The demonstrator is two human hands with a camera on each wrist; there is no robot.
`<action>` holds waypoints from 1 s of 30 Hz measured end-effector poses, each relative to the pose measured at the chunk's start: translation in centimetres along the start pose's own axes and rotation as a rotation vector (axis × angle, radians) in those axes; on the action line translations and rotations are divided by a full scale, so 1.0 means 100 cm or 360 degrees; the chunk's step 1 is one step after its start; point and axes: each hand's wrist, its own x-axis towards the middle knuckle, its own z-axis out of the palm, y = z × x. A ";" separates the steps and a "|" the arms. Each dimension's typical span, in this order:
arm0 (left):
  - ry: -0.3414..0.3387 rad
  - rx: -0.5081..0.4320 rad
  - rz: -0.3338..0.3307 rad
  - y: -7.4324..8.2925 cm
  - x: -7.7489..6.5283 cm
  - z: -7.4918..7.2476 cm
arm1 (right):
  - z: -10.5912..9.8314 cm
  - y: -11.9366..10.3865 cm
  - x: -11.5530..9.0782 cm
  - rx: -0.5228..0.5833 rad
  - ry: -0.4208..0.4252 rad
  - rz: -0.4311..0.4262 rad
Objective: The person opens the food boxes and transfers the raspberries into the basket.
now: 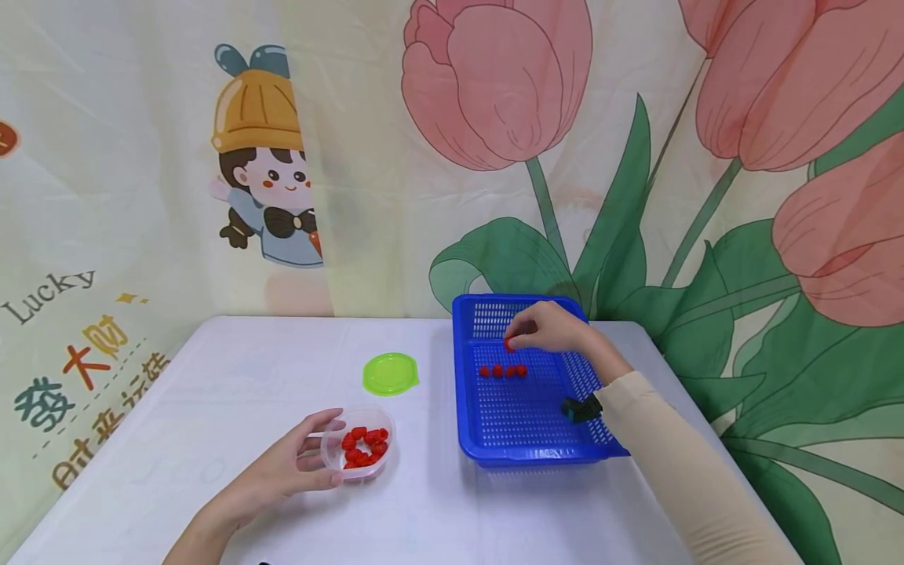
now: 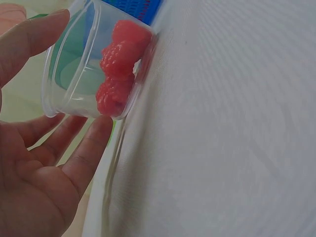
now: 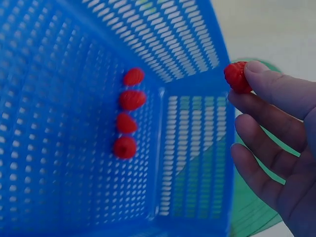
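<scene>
My right hand (image 1: pixel 547 328) pinches a red raspberry (image 3: pixel 238 77) between thumb and fingertips, above the blue basket (image 1: pixel 462 408). In the right wrist view the other fingers of that hand curl loosely below the berry. Several raspberries (image 1: pixel 497 371) lie in a row on the basket floor. On the left, my left hand (image 1: pixel 300 459) holds a small clear plastic tub (image 2: pixel 74 94) from its side, thumb on one side and fingers on the other. More raspberries (image 2: pixel 120 59) lie in the bottom of the tub, which stands on the table.
A bright green lid (image 1: pixel 391 373) lies on the white table (image 1: pixel 233 392) between tub and basket, farther back. A dark strap-like device (image 1: pixel 582 408) shows at the right wrist, over the basket's right side. Behind the table hangs a printed cloth (image 1: pixel 367 196) with tulips.
</scene>
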 end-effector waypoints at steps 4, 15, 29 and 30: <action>-0.0010 -0.0012 0.0011 0.000 -0.001 0.000 | 0.002 0.013 -0.004 -0.0013 0.0015 0.0069; -0.0019 -0.0036 0.0017 -0.002 -0.001 0.000 | 0.011 0.040 -0.007 0.0012 0.0014 0.0230; -0.0008 -0.0022 0.0007 -0.002 -0.001 -0.001 | 0.025 0.064 -0.009 0.0016 0.0016 0.0335; -0.0007 -0.0021 0.0009 -0.002 -0.001 -0.001 | 0.026 0.064 -0.009 0.0022 0.0015 0.0352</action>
